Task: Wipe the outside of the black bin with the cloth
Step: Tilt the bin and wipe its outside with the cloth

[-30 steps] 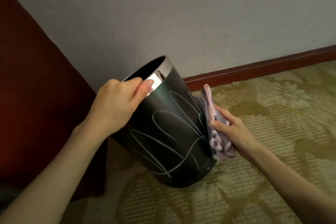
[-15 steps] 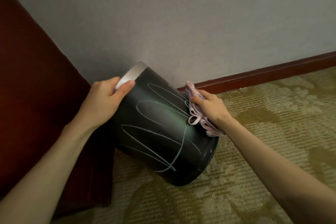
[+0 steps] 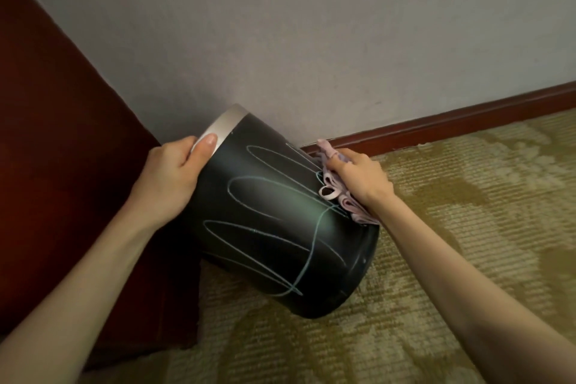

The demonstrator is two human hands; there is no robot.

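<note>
Gripped the rim (image 3: 225, 125) of the tilted black bin (image 3: 274, 227) on the carpet (image 3: 467, 227) with curled left hand (image 3: 170, 179) fingers; pinched the pink cloth (image 3: 331, 194) against its side with the right hand (image 3: 358, 178). Risked skidding if pushed hard.

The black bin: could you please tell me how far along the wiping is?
Done: nothing looks clean yet; pale scribbles cover the facing side of the black bin. In hand: the left hand grips the silver rim, tilting the bin, while the right hand presses the pink cloth against its right side. Left: wiping nearly the whole visible outside.
</note>
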